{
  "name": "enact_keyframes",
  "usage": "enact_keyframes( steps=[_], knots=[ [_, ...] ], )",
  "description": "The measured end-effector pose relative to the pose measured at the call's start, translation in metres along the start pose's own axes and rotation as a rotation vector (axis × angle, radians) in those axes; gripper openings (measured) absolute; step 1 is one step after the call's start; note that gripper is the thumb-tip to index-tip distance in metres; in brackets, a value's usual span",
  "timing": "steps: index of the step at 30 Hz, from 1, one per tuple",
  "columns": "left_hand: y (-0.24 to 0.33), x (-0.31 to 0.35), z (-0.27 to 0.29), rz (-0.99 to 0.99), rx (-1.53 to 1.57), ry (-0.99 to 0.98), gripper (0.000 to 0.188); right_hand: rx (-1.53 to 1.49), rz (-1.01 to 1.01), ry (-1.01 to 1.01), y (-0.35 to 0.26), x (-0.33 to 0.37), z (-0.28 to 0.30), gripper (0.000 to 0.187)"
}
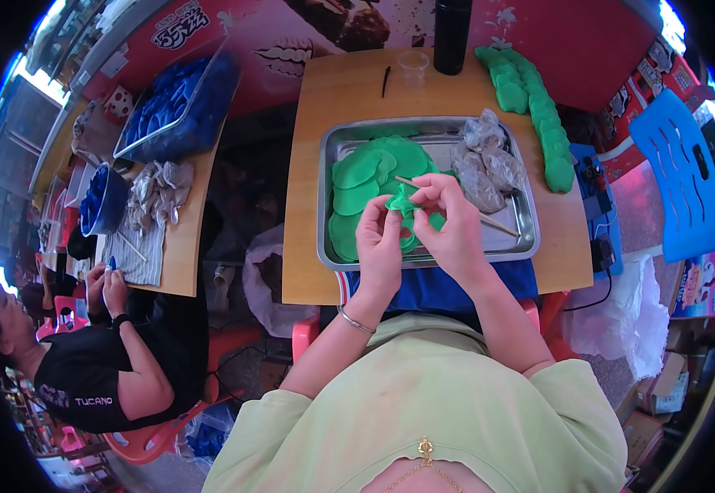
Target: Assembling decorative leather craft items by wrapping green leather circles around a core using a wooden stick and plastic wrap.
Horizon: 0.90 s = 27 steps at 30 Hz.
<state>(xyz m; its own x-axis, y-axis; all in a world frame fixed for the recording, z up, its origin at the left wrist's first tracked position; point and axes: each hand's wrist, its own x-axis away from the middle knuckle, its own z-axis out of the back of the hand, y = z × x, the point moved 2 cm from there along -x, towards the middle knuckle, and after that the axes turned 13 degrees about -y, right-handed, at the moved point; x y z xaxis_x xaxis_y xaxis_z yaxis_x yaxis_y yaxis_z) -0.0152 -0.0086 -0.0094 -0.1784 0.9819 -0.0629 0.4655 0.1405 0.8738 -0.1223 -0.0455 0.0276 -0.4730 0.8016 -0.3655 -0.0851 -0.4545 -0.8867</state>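
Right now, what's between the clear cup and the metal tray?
Only bare tabletop, seen in the head view. The thin black stick lies left of the clear cup, outside its stretch to the metal tray.

Around the middle of the view, a black cylindrical tumbler (451,37) stands at one o'clock on the wooden tabletop (310,123), just beside a clear plastic cup (413,72) and a thin black stick (385,83) toward twelve. A printed red wall (246,49) rises at eleven. At ten, a rectangular tray (178,126) of blue pieces (164,97) sits on a second tabletop (182,255), with a bowl (114,204) near nine. A co-worker in a black T-shirt (86,374) sits at eight. A blue slatted chair (682,177) stands near three, a white plastic bag (625,308) below it, and cardboard boxes (649,423) at four.
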Motion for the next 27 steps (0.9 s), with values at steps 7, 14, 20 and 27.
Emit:
enact_keyframes(
  steps=[7, 14, 20, 27],
  knots=[
    [-0.002, -0.001, 0.002, -0.040, -0.227, -0.284, 0.008, 0.128, 0.048, 0.075, 0.001, -0.006, 0.015, 0.033],
    [0.011, -0.001, 0.001, -0.289, -0.625, -0.037, 0.007, 0.133, -0.050, -0.073, -0.014, 0.000, 0.014, 0.028],
    [0.016, -0.003, 0.006, -0.166, -0.592, -0.213, 0.006, 0.165, 0.077, 0.014, -0.008, -0.003, 0.017, 0.026],
    [0.013, -0.002, 0.006, 0.090, 0.059, -0.305, 0.004, 0.289, 0.119, 0.021, -0.009, -0.004, 0.019, 0.029]
  ],
)
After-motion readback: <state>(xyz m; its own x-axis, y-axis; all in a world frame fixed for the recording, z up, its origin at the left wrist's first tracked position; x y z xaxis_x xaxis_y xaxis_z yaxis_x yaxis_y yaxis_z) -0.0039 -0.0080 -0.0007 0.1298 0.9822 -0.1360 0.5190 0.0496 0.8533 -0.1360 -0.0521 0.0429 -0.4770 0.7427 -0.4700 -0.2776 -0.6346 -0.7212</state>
